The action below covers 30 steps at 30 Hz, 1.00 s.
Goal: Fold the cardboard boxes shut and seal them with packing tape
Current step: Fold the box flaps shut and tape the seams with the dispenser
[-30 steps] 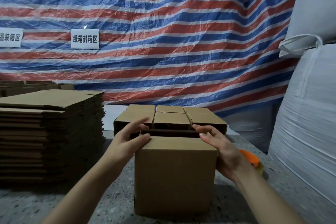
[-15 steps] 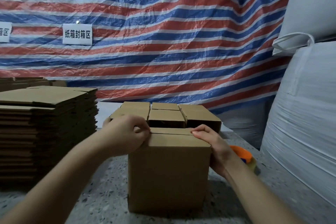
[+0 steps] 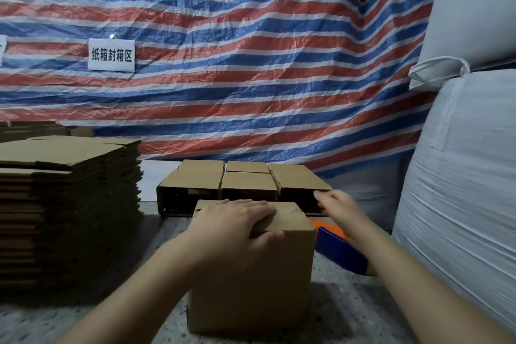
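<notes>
Head view
Holding: the left hand (image 3: 234, 227) lies flat on top of the cardboard box (image 3: 251, 282), fingers straight across the folded flaps, thumb over the front edge.
Box position: it stands on the speckled table (image 3: 343, 313), in front of a row of boxes lying on their sides (image 3: 245, 186) and well right of the stack of flat cartons (image 3: 67, 204).
Right hand: the right hand (image 3: 339, 205) hovers off the box's right side, above the tape dispenser (image 3: 339, 248); fingers loosely spread, holding nothing.
Doing it well: I judge the flaps need steady downward pressure so the seam stays closed until tape bridges it; the free hand should take the dispenser by its handle.
Hard to see: the right hand is motion-blurred, so its finger pose is uncertain. The dispenser is half hidden behind the box and forearm; no tape roll is discernible. The flap seam is covered by the left hand.
</notes>
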{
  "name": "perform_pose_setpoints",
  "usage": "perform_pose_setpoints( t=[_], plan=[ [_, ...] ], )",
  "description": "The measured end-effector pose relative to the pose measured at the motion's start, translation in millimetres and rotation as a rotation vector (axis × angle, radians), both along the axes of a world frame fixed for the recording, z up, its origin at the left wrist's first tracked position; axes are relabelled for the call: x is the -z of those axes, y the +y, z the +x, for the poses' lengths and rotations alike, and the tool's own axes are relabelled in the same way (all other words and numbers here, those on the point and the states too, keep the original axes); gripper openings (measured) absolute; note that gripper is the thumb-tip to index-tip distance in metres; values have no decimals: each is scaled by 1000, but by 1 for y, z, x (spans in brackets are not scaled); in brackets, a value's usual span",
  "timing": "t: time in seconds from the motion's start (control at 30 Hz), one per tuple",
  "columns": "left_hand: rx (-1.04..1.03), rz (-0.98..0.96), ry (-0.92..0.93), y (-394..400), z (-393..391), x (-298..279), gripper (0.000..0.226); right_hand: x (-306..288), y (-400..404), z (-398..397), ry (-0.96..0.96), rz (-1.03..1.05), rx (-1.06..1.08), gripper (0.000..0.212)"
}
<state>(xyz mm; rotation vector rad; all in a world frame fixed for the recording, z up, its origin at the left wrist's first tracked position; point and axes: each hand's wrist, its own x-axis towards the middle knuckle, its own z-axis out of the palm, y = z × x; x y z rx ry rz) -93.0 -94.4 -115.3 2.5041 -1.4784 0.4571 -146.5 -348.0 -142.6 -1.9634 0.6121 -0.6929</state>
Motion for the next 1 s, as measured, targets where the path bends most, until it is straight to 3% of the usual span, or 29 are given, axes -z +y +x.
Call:
perform_pose_setpoints(
  t=[0.1, 0.2, 0.33, 0.53, 0.6, 0.8, 0.9, 1.0],
  plan=[
    [-2, -9, -1, 1, 0, 1, 63, 12, -29, -2, 496, -502, 244, 51],
    [3, -9, -6, 1, 0, 1, 63, 33, -40, 1, 763, -610, 270, 71],
    [13, -13, 0, 1, -1, 1, 62, 56, -47, 5, 858, -653, 231, 71],
    [22, -19, 6, 2, -1, 2, 61, 69, -60, -1, 737, -787, 223, 51],
    [22, 2, 21, 3, -1, 2, 64, 63, -63, -3, 609, -768, 242, 43],
    [26, 46, 96, 3, 0, -2, 70, -34, -40, 2, 48, -358, 164, 49],
    [27, 40, 126, 4, -2, -4, 66, -88, -8, -4, -171, -143, -66, 46],
    [28, 31, 151, 4, -3, -6, 59, -120, 22, -9, -232, -1, -340, 53]
  ],
)
